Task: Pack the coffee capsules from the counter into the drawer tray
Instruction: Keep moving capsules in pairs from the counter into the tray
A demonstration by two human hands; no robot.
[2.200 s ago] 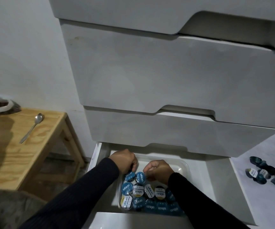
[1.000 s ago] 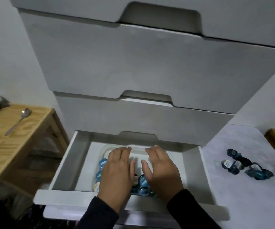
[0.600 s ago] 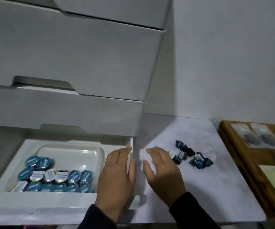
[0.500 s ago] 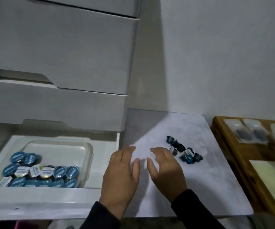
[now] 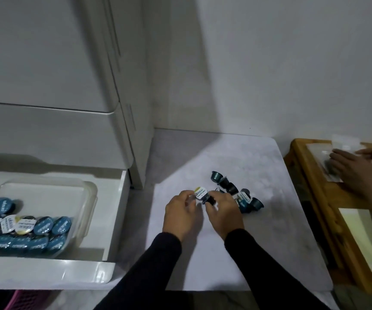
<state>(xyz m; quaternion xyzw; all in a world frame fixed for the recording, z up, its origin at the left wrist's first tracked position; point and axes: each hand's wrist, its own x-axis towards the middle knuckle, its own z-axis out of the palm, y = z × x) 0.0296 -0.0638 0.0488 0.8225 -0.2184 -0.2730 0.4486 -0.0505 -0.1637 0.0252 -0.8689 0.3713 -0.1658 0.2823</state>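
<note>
A coffee capsule point(image 5: 201, 194) with a white lid and dark body sits pinched between the fingertips of my left hand point(image 5: 181, 213) and my right hand point(image 5: 224, 211), just above the white counter point(image 5: 225, 253). Right behind my right hand lies a small pile of several dark blue capsules point(image 5: 228, 186). At the left, the bottom drawer point(image 5: 118, 211) stands pulled out. Inside it is a clear plastic tray point(image 5: 91, 198), whose near half holds several blue-lidded and white-lidded capsules point(image 5: 24, 229); its far half is bare.
Closed white drawer fronts point(image 5: 46, 63) rise above the drawer, left of the counter. A wooden table point(image 5: 310, 198) adjoins the counter's right edge; another person's hand point(image 5: 357, 173) rests there on small packets. A wall stands behind the counter.
My view swung right from the drawer to the counter. Both hands left the tray, crossed to the capsule pile and closed on one white-lidded capsule.
</note>
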